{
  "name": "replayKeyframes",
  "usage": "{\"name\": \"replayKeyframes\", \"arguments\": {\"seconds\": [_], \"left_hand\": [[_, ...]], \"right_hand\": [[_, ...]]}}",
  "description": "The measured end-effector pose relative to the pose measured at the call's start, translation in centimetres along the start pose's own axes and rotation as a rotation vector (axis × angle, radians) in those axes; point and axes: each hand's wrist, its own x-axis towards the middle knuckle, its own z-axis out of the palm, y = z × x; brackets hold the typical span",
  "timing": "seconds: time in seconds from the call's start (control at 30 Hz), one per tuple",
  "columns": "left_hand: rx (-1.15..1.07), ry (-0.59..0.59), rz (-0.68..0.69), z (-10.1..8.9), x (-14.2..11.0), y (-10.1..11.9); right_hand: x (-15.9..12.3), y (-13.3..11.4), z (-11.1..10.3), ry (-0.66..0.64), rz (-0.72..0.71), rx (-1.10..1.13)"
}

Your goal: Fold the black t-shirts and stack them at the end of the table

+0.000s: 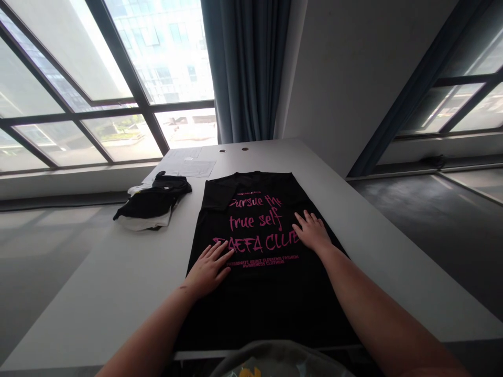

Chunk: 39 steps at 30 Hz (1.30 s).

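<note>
Garments (151,207) of dark and pale cloth lie piled at the left side of the desk (118,283), just beside printed paper sheets (194,168). Left hand (210,268) rests palm-down at the left edge of the pink lettering (255,221), its fingers extended, gripping nothing. Black T-shirt (259,306) lies flat along the middle of the desk, neckline farthest from the person, left sleeve (220,195) turned inward over the body. Right hand (311,230) lies farther up the opposite side, fingers spread and released. Smoothing appears to be the step in hand: light, even palm pressure — worked from the print toward both side edges — should remove creases without dragging the turned-in sleeve askew.
</note>
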Motion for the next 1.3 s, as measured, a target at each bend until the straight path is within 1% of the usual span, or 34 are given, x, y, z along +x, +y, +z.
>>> {"name": "replayKeyframes", "arguments": {"seconds": [0.07,0.1,0.17,0.2,0.23,0.3,0.37,0.4,0.5,0.6,0.67,0.73,0.8,0.97,1.13,1.3], "left_hand": [[-0.018,0.03,-0.025,-0.2,-0.8,-1.0],[-0.028,0.054,-0.05,-0.4,-1.1,-1.6],[-0.041,0.116,-0.134,-0.5,-1.2,-3.1],[-0.042,0.148,-0.189,-0.6,-1.1,-3.9],[-0.038,0.178,-0.249,-0.5,-1.0,-4.7],[-0.018,0.216,-0.37,-0.1,-0.5,-6.1],[0.016,0.231,-0.46,0.5,-0.2,-6.9],[0.033,0.234,-0.484,0.9,-0.1,-7.1],[0.066,0.243,-0.506,1.9,-0.1,-7.1],[0.068,0.23,-0.506,2.3,-0.3,-7.0],[0.063,0.218,-0.506,2.3,-0.4,-6.9],[0.052,0.211,-0.504,2.2,-0.5,-7.0],[0.036,0.204,-0.5,2.2,-0.7,-7.1],[0.011,0.218,-0.479,2.5,-1.0,-7.0],[0.005,0.21,-0.516,2.5,-1.0,-6.2],[0.057,0.165,-0.502,1.9,-0.8,-5.4]], "right_hand": [[-0.4,-0.8,-0.4,0.051,-0.001,0.023],[-0.6,-1.5,-0.7,0.091,-0.024,0.036],[-0.2,-3.7,-1.5,0.16,-0.142,0.069],[0.3,-5.1,-1.9,0.163,-0.23,0.091],[1.1,-6.7,-2.3,0.131,-0.326,0.117],[3.5,-10.3,-3.0,-0.002,-0.465,0.159],[6.7,-14.1,-3.4,-0.125,-0.516,0.196],[8.4,-16.0,-3.5,-0.155,-0.53,0.198],[13.5,-21.0,-3.5,-0.208,-0.511,0.163],[17.5,-24.3,-3.0,-0.227,-0.46,0.142],[19.3,-25.2,-2.3,-0.242,-0.424,0.136],[20.5,-25.4,-1.4,-0.257,-0.389,0.129],[21.1,-25.0,-0.4,-0.252,-0.367,0.123],[21.9,-23.9,1.5,-0.165,-0.334,0.119],[22.9,-23.9,2.2,-0.135,-0.315,0.112],[23.3,-24.0,2.1,-0.136,-0.282,0.091]]}}
